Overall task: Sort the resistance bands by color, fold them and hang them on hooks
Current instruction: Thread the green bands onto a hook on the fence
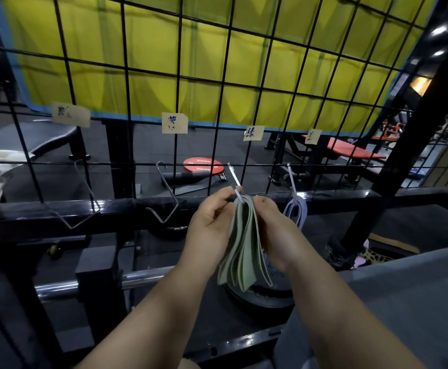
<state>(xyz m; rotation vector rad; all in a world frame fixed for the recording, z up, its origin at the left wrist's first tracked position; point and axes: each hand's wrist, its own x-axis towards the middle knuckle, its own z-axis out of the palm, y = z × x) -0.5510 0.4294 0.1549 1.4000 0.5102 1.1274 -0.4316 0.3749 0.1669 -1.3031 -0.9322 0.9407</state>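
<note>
1. The black wire grid panel stands upright in front. Behind it hangs a yellow sheet with a blue lower edge.
2. Four paper labels are fixed along one grid row: first label, second label, third label, fourth label. The handwriting is too blurred to read with confidence.
3. One metal hook hangs below each label. The first hook and second hook are bare.
4. The green resistance bands are a folded bundle. The fold sits at the top, at the lower end of the third hook, and the layers hang down and fan out. The hook tip shows across the fold. Cannot tell whether the hook bears the weight.
5. The left hand has its fingers curled and pinches the left side of the bundle just below the fold.
6. The right hand has its fingers curled round the right side of the bundle near the fold.
7. The purple resistance bands hang looped on the fourth hook, just beside the right hand and apart from the green bundle.
8. Beyond the grid, a red weight plate lies on the dark floor, with a red bench further right.
9. A black weight plate lies below the hanging bundle. A chrome bar runs to its left.
</note>
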